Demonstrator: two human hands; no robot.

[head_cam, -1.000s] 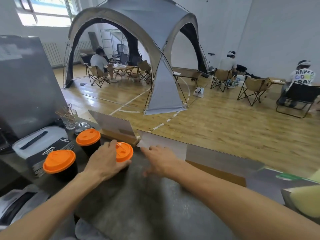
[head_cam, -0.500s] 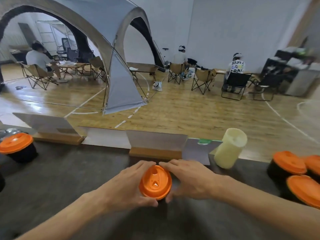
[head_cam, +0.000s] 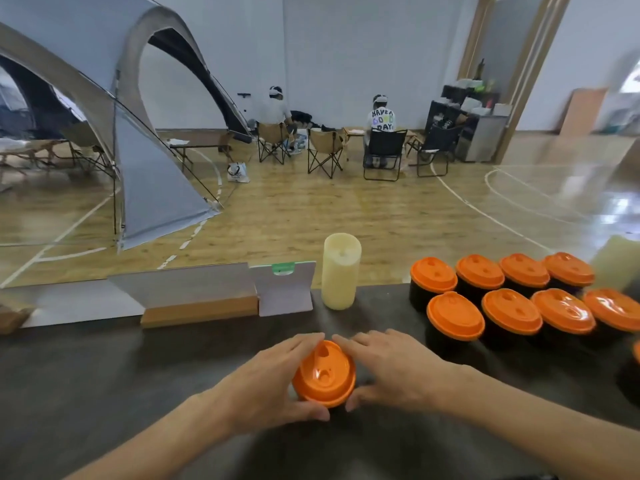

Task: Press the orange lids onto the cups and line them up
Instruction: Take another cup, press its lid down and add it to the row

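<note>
A black cup with an orange lid point(head_cam: 323, 374) sits on the dark counter point(head_cam: 104, 382) in front of me. My left hand point(head_cam: 273, 382) wraps its left side and my right hand point(head_cam: 391, 367) wraps its right side, both gripping the cup under the lid. To the right stand several lidded black cups in two rows: a back row point(head_cam: 502, 271) and a front row point(head_cam: 512, 311). The nearest of them point(head_cam: 454, 317) is a short gap from my right hand. Another lidded cup point(head_cam: 633, 372) shows at the right edge.
A pale yellow cylinder point(head_cam: 340, 277) stands at the counter's far edge, just beyond the held cup. Grey card stands on wooden bases point(head_cam: 207, 299) line the far edge to the left. Beyond are a gym floor, a tent and seated people.
Both hands have carried the lidded cup from the left end of the counter to the right, near the rows of lidded cups. My view has swung right with it.
</note>
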